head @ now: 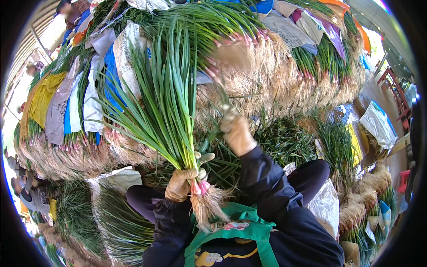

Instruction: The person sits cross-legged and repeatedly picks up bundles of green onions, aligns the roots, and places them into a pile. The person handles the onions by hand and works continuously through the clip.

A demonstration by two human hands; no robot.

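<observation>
My left hand [181, 183], in a tan glove, grips a bunch of green onions [173, 100] just above the pink bulbs. The long green leaves fan upward and to the left. Pale stringy roots [210, 203] hang below the fist, over a green apron [240, 213]. My right hand [235, 128], gloved too, is raised to the right of the bunch, apart from it. Motion blurs its fingers, and whether anything is pinched in them cannot be made out. Loose green leaves [283, 140] lie on the ground beyond my right forearm.
A long heap of green onions with tan roots [260, 73] spans the front, partly covered by woven sacks [125, 56] and a yellow cloth [46, 98]. More bunches [363, 200] are stacked at the right. Leaves lie on a white sack [110, 180] at left. People sit along the left edge.
</observation>
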